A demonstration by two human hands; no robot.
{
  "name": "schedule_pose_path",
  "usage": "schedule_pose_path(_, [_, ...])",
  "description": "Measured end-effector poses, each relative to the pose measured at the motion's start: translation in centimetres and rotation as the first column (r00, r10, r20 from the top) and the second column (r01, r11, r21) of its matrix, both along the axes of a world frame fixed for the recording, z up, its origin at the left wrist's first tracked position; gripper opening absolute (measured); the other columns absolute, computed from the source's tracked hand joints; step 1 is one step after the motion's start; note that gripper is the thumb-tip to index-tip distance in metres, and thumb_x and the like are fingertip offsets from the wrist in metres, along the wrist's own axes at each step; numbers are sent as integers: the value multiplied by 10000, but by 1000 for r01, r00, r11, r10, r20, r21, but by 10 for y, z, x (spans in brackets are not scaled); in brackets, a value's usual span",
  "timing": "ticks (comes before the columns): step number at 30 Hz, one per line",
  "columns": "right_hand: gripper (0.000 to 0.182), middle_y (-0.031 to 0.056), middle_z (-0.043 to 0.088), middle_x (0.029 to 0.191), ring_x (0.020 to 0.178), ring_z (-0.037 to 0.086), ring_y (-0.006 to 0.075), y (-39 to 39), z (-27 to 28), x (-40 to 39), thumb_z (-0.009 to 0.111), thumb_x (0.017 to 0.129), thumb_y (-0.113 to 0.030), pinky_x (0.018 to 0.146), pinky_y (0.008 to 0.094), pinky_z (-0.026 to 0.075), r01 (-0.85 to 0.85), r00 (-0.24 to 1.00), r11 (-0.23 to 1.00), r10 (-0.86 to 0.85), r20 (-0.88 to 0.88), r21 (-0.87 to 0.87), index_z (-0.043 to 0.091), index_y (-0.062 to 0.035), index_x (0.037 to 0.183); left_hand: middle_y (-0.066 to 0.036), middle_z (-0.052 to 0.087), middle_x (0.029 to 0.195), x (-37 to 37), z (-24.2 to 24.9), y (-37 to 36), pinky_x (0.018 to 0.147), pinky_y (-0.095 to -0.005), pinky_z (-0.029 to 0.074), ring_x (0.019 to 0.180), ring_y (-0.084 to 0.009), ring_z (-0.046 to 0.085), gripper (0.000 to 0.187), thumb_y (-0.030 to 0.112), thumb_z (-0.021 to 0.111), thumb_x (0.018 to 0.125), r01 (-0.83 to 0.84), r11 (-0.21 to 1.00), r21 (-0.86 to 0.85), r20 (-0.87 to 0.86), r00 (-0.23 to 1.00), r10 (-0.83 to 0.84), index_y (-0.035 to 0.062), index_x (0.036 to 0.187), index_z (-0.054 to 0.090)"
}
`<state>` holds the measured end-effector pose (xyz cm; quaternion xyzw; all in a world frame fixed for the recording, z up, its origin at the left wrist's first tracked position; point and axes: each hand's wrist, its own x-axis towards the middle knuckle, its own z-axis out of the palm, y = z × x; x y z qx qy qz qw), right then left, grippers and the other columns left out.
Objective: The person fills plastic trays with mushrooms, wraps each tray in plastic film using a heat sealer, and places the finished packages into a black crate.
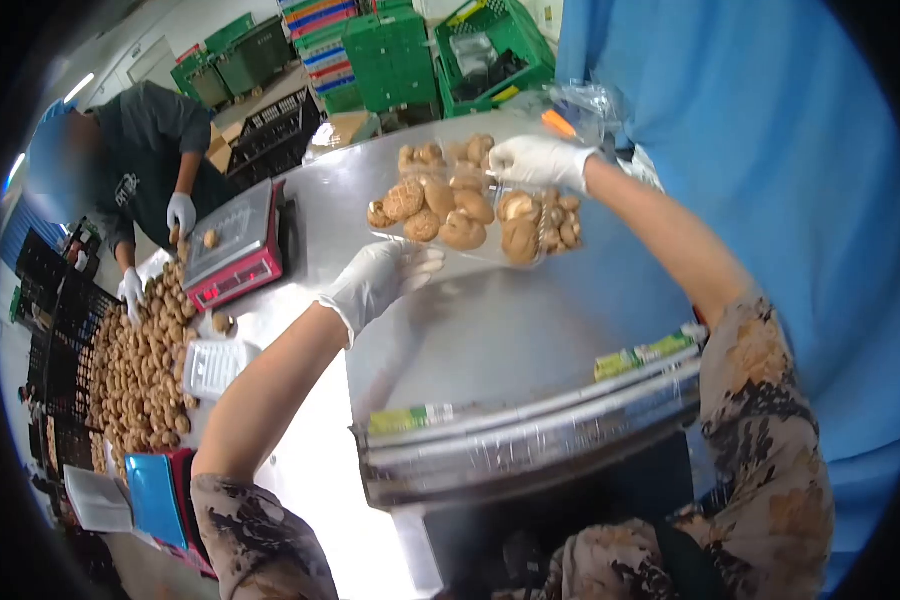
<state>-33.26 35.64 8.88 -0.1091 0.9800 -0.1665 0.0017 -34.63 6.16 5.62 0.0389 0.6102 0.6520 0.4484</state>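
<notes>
Several clear trays of brown mushrooms (462,228) stand together on the metal table (470,325). My left hand (385,282), in a white glove, is at the near left edge of these trays, palm toward them, fingers stretched out and nothing held. At the back right of the trays is my right hand (540,162), also gloved, its fingers bent down over the rim of a tray. What its fingertips hold, if anything, is hidden. A wrapping machine's edge with film (530,440) lies nearest my body, with green and yellow labels (645,355) on it.
At the left, a co-worker (155,150) in white gloves reaches beside a red scale (235,250) and a large heap of mushrooms (140,370). An empty clear tray (218,368) lies near the heap. Green crates (390,60) stand behind; a blue curtain (770,180) hangs at the right.
</notes>
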Motion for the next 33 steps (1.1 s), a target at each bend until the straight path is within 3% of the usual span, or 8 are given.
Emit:
schedule_pose_path(8, [142, 118, 617, 853, 837, 589, 295, -19, -13, 101, 528, 854, -173, 757, 366, 455, -181, 976, 983, 175, 129, 37, 567, -56, 926, -92, 647, 911, 137, 2, -21, 613, -210, 548, 772, -166, 653, 317, 249, 397, 978, 105, 993, 60, 279, 953, -118, -12, 1128, 495])
schedule_pose_path(13, [127, 102, 622, 874, 857, 592, 291, -21, -21, 126, 517, 874, -174, 762, 369, 454, -209, 967, 978, 206, 150, 4, 567, -72, 931, -49, 656, 826, 171, 34, -43, 523, -175, 452, 709, -117, 638, 353, 330, 410, 976, 422, 906, -34, 107, 903, -417, 35, 1057, 585])
schedule_pose_path(18, [121, 99, 617, 886, 873, 590, 287, -28, -28, 139, 515, 874, -168, 767, 366, 452, -241, 962, 970, 243, 122, -35, 564, -77, 937, -18, 615, 735, 185, 62, -88, 534, -191, 410, 601, -80, 568, 377, 382, 465, 951, 51, 994, -97, -450, 889, -89, 41, 1003, 617])
schedule_pose_path(22, [154, 102, 611, 887, 881, 587, 292, -26, -33, 146, 517, 876, -186, 769, 373, 453, -279, 953, 958, 285, -105, 62, 570, -82, 976, -46, 609, 750, 193, 39, -125, 591, -254, 424, 687, -141, 589, 305, 312, 554, 916, -349, 914, -206, -857, 516, 4, 14, 933, 619])
schedule_pose_path(25, [201, 106, 607, 932, 908, 585, 290, -22, -19, 198, 542, 862, -239, 777, 384, 453, 2, 939, 1000, -6, -344, -12, 586, -75, 970, -108, 617, 785, 218, 20, -143, 633, -319, 447, 721, -228, 603, 259, 267, 573, 897, -546, 682, -487, -873, 317, -371, 14, 898, 630])
schedule_pose_path(29, [355, 132, 576, 744, 822, 570, 275, -32, 19, 316, 596, 834, -372, 657, 405, 443, 505, 833, 862, -476, -280, 36, 621, -34, 730, -152, 615, 809, 249, 1, -142, 675, -381, 463, 726, -290, 604, 231, 259, 609, 849, -539, 630, -560, -820, 466, -331, 34, 858, 659])
schedule_pose_path(32, [460, 136, 558, 650, 722, 551, 292, -36, -12, 369, 605, 813, -438, 625, 413, 438, 556, 828, 751, -460, -322, 356, 649, -36, 593, -117, 611, 733, 252, -8, -133, 616, -370, 462, 678, -283, 607, 295, 361, 646, 813, -612, 608, -505, -863, 360, -354, 69, 781, 671])
schedule_pose_path(33, [466, 133, 562, 651, 704, 544, 293, -45, -21, 376, 612, 801, -451, 623, 416, 437, 546, 834, 782, -472, -286, 302, 656, -39, 588, -117, 615, 735, 250, -12, -130, 617, -370, 462, 677, -284, 607, 302, 367, 646, 811, -603, 598, -529, -849, 373, -375, 68, 781, 673])
